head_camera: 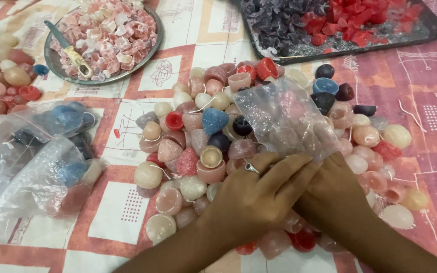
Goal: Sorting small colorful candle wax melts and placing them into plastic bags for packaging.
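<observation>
Gripping the clear plastic bag (285, 117) at its lower end, my left hand (256, 194) and right hand (332, 194) press together mid-frame; the bag slants up-left from them over the heap of small candles (198, 146).

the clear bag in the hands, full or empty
Partly filled: the clear plastic bag, pinched by both hands, shows a few pale pieces inside; mostly slack.

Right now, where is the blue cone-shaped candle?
In the head view, the blue cone candle sits left of centre on the candle pile, just left of the clear bag that both hands hold.
</observation>
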